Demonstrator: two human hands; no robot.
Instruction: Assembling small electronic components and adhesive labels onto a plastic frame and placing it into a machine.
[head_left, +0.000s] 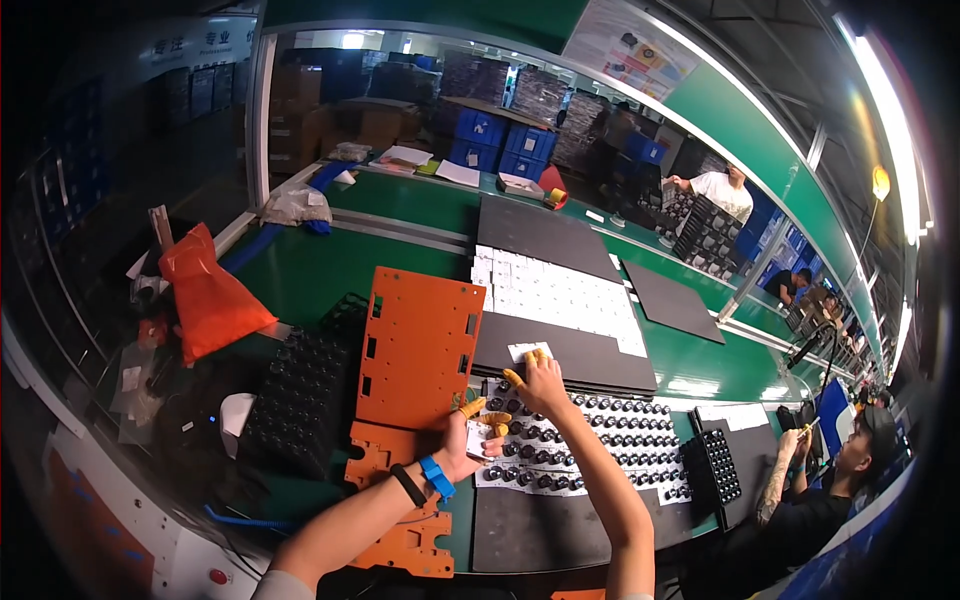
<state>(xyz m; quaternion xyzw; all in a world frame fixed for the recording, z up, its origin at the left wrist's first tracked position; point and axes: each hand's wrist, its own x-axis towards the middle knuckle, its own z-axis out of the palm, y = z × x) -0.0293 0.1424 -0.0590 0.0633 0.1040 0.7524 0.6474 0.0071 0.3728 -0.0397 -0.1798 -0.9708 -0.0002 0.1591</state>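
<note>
Yellow covers are on several fingertips of both my hands. My left hand [462, 442], with a blue band and a black band at its wrist, is curled round a small white card [480, 436] beside the orange panel [420, 335]. Farther forward and to the right, my right hand [545, 388] has its fingertips on another white card [523, 351] over a dark board [575, 362]. Below that hand, rows of round black parts [620, 435] sit on white cards. Beyond it, many white cards [560, 295] lie side by side on the dark board.
Black trays [295, 400] and an orange bag [210, 295] are at the left. A black tray of round parts [718, 465] stands right, near a seated co-worker [850, 480]. Another dark board [672, 300] lies on the green table [400, 205]. Another person [722, 195] stands beyond.
</note>
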